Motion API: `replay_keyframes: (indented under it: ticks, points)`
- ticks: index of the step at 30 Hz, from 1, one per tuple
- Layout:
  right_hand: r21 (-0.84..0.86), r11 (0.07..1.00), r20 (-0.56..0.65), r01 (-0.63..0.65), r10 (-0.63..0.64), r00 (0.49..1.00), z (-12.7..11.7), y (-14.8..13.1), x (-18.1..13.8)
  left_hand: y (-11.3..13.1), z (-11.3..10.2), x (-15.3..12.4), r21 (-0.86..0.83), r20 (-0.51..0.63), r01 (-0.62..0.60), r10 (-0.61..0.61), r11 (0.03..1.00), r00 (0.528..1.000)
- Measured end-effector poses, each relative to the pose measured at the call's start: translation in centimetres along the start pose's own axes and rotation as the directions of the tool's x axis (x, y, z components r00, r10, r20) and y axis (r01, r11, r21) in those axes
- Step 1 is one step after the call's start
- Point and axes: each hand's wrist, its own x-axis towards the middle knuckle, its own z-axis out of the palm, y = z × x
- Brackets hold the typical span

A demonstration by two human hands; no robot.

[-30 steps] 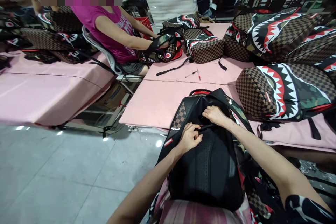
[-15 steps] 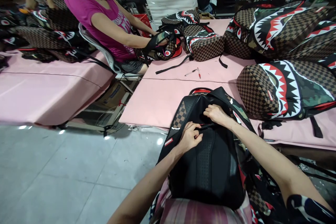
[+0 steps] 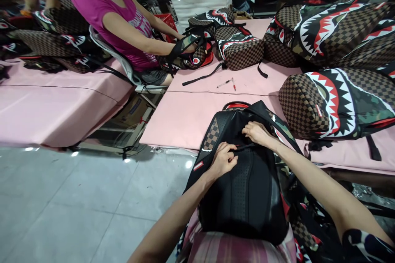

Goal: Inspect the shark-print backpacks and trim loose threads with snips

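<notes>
A black backpack (image 3: 228, 197) with brown checked corners leans from my lap against the pink table's edge, its padded back panel facing me. My left hand (image 3: 224, 159) is closed at the dark slit across the panel, fingers curled on its edge, where a bit of red shows. Just above and to the right, my right hand (image 3: 256, 133) is closed on the black material of the upper back, beside a shoulder strap (image 3: 261, 111). My right fingertips are partly hidden in the dark fabric.
Shark-mouth backpacks (image 3: 339, 102) are piled on the pink table (image 3: 188, 107) at the right. Two pens (image 3: 230, 84) lie beyond my backpack. A co-worker in a magenta shirt (image 3: 120, 28) handles another backpack (image 3: 194, 53). More bags lie on the left table (image 3: 61, 98).
My right hand has shifted slightly to the right along the upper back of the backpack. My left hand stays at the slit, and the view has moved a little.
</notes>
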Motion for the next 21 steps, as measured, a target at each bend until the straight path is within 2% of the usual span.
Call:
replay_keyframes:
  ticks: [15, 18, 21]
  points:
    - [-0.207, 0.971, 0.167, 0.119, -0.085, 0.982, -1.1, -1.5, 1.4, 0.1, 0.3, 0.3, 0.018, -0.002, 0.028, -0.028, 0.999, 1.000]
    - [-0.222, 0.964, 0.193, 0.149, -0.106, 0.976, -1.3, -1.9, 1.9, 0.0, 0.4, 0.2, 0.021, -0.003, 0.027, -0.027, 0.999, 1.000]
    - [-0.184, 0.977, 0.188, 0.110, -0.075, 0.979, -1.3, -1.7, 2.0, -0.2, 0.3, 0.2, 0.014, -0.007, 0.018, -0.018, 1.000, 1.000]
